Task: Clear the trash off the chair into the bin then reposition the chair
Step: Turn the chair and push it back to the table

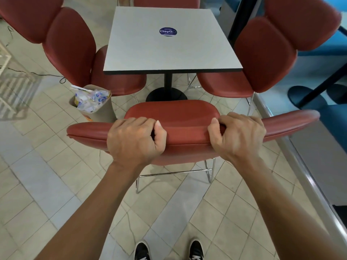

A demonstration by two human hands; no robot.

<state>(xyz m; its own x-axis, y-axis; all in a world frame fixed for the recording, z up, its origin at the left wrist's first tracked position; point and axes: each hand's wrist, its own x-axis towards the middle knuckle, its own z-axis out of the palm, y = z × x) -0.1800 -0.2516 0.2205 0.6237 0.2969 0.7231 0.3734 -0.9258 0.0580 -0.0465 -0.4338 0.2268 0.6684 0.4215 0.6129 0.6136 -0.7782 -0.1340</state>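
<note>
Left hand (pixel 133 139) and right hand (pixel 237 136) both grip chair (pixel 187 117) backrest top, fingers curled over it. Bin (pixel 105 109) with trash (pixel 90 99) left of chair, by counter (pixel 169 51).

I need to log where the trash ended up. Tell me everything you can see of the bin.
The bin is a small beige container, apparently plastic, standing on the tiled floor left of the table's black pedestal base, beside the left red chair. It is open-topped, tilted in this wide-angle view, and full of crumpled white and blue wrappers rising above its rim. Neither hand touches it.
</note>
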